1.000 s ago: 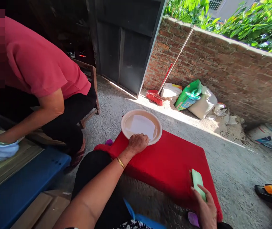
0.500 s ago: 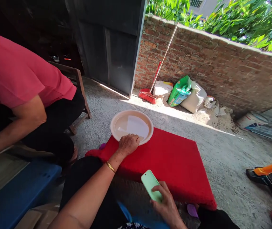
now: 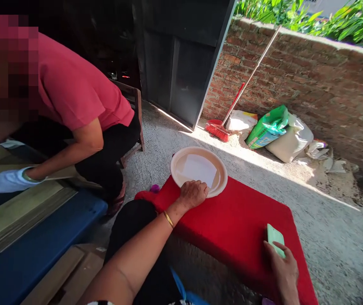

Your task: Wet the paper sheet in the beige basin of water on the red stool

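Your left hand (image 3: 194, 195) grips the basin (image 3: 224, 173) by its near rim; your right hand (image 3: 285, 267) grips the brush (image 3: 274, 235) on the surface (image 3: 232, 224); best stroked flat, evenly.

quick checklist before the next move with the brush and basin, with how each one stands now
1. Left hand on the basin: ok, it holds the near rim.
2. Right hand on the brush: ok, its fingers grip the green back.
3. Bristles against the red cloth: cannot tell, the brush's underside is hidden.
4. Basin fully supported: cannot tell, its underside is hidden.
5. Co-worker's gloved hand apart from the cloth: ok, it is at the boards.
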The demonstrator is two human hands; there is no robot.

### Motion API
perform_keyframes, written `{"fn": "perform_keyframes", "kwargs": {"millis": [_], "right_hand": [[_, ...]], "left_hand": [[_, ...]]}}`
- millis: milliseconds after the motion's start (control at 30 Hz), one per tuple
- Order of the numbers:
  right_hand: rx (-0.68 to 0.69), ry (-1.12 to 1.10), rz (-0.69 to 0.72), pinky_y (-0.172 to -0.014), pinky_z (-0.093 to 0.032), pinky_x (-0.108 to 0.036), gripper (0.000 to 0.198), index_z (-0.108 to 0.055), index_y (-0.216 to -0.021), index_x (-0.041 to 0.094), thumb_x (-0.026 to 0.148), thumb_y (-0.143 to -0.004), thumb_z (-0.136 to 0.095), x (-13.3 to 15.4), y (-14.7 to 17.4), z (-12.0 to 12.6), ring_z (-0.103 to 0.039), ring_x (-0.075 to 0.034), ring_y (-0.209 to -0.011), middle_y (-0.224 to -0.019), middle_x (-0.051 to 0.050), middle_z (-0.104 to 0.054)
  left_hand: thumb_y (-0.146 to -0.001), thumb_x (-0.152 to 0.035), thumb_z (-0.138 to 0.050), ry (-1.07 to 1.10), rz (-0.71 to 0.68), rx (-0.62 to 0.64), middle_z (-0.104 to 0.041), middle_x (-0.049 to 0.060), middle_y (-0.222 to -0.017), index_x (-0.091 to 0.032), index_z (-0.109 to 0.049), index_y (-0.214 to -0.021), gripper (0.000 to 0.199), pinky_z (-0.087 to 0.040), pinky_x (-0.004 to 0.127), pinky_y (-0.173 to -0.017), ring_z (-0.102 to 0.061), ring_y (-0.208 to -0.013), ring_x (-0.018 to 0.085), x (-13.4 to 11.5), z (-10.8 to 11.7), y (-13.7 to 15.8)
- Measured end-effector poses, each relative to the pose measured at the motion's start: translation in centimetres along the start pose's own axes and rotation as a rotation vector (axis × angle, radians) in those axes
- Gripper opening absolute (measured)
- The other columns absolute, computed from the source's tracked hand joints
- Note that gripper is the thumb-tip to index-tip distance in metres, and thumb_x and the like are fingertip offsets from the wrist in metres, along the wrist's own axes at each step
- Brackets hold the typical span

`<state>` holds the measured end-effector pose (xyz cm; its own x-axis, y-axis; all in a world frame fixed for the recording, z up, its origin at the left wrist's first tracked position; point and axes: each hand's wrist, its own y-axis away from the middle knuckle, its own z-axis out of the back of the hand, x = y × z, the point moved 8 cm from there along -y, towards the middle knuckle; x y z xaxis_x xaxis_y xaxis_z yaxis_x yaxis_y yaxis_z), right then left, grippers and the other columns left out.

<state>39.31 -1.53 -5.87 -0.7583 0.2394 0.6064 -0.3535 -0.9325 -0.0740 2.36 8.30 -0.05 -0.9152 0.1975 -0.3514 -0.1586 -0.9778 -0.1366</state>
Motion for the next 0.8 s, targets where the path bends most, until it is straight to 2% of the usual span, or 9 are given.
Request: {"fn": "perform_keyframes", "kwargs": {"millis": [100, 200, 300, 367, 433, 500, 633, 700, 800], "right_hand": [[-0.015, -0.066, 0.014, -0.067, -0.051, -0.043, 0.051, -0.069, -0.087, 0.024, 0.069, -0.066, -0.059, 6.5, 2.6, -5.2, -0.063, -0.031, -0.077, -0.084, -0.011, -0.063], [0.356, -0.192, 0.285, -0.075, -0.051, -0.033, 0.032, -0.071, -0.092, 0.025, 0.048, -0.071, -0.064, 13.7, 7.7, -12.1, -0.063, -0.024, -0.089, -0.100, -0.007, -0.061], [0.737, -0.201, 0.464, -0.076, -0.047, -0.027, 0.029, -0.071, -0.095, 0.026, 0.026, -0.066, -0.067, 16.9, 12.9, -14.8, -0.061, -0.020, -0.091, -0.101, -0.003, -0.060], [0.771, -0.178, 0.456, -0.077, -0.047, -0.027, 0.035, -0.071, -0.098, 0.026, 0.020, -0.064, -0.066, 16.3, 13.3, -13.7, -0.061, -0.020, -0.092, -0.103, -0.003, -0.061], [0.682, -0.199, 0.407, -0.077, -0.047, -0.027, 0.036, -0.070, -0.101, 0.026, 0.020, -0.067, -0.063, 14.7, 11.8, -11.3, -0.061, -0.020, -0.092, -0.103, -0.003, -0.061], [0.578, -0.248, 0.368, -0.075, -0.048, -0.028, 0.034, -0.069, -0.103, 0.025, 0.025, -0.069, -0.063, 13.0, 9.9, -8.6, -0.062, -0.021, -0.090, -0.101, -0.004, -0.063], [0.475, -0.318, 0.300, -0.076, -0.051, -0.030, 0.032, -0.067, -0.099, 0.024, 0.031, -0.068, -0.067, 10.3, 8.0, -3.9, -0.063, -0.023, -0.089, -0.099, -0.004, -0.066], [0.523, -0.311, 0.282, -0.077, -0.051, -0.030, 0.032, -0.066, -0.097, 0.023, 0.028, -0.065, -0.067, 9.6, 8.3, -2.7, -0.064, -0.023, -0.088, -0.097, -0.003, -0.067], [0.618, -0.274, 0.306, -0.079, -0.053, -0.030, 0.031, -0.065, -0.095, 0.025, 0.025, -0.064, -0.070, 9.6, 9.4, -2.2, -0.065, -0.023, -0.088, -0.097, -0.002, -0.070]], "left_hand": [[-0.103, -0.029, -0.038, -0.007, -0.004, -0.006, -0.074, 0.010, -0.097, -0.019, -0.073, -0.099, 0.036, -0.048, 0.035, -0.078, -0.069, -0.095, 0.024, 0.0, 0.0, 0.2], [-0.102, -0.028, -0.039, -0.017, -0.014, -0.014, -0.073, 0.009, -0.094, -0.020, -0.072, -0.098, 0.035, -0.047, 0.035, -0.077, -0.068, -0.093, 0.024, 0.1, -0.1, 0.2], [-0.101, -0.029, -0.042, -0.056, -0.023, -0.048, -0.071, 0.010, -0.095, -0.019, -0.072, -0.099, 0.031, -0.047, 0.037, -0.080, -0.066, -0.096, 0.025, 0.1, 0.2, 0.2], [-0.100, -0.029, -0.045, -0.090, -0.059, -0.135, -0.069, 0.012, -0.104, -0.019, -0.070, -0.108, 0.029, -0.047, 0.040, -0.086, -0.063, -0.103, 0.027, -0.5, 1.1, 0.5], [-0.100, -0.030, -0.045, -0.084, -0.139, -0.233, -0.065, 0.015, -0.117, -0.019, -0.067, -0.119, 0.031, -0.044, 0.045, -0.094, -0.059, -0.111, 0.030, -1.9, 2.0, 1.4], [-0.100, -0.037, -0.048, -0.003, -0.299, -0.239, -0.063, 0.015, -0.124, -0.021, -0.065, -0.126, 0.035, -0.042, 0.047, -0.099, -0.056, -0.115, 0.030, -4.3, 2.0, 3.1], [-0.088, -0.068, -0.059, 0.219, -0.729, 0.045, -0.060, 0.012, -0.133, -0.026, -0.056, -0.138, 0.066, -0.044, 0.043, -0.102, -0.055, -0.121, 0.030, -9.7, -1.3, 8.2], [-0.084, -0.075, -0.058, 0.242, -0.806, 0.183, -0.056, 0.013, -0.139, -0.027, -0.047, -0.146, 0.079, -0.044, 0.043, -0.102, -0.055, -0.123, 0.030, -11.0, -3.3, 10.1], [-0.085, -0.077, -0.053, 0.212, -0.820, 0.330, -0.055, 0.015, -0.141, -0.028, -0.040, -0.150, 0.082, -0.044, 0.048, -0.103, -0.054, -0.124, 0.033, -12.0, -5.8, 11.6]]}}
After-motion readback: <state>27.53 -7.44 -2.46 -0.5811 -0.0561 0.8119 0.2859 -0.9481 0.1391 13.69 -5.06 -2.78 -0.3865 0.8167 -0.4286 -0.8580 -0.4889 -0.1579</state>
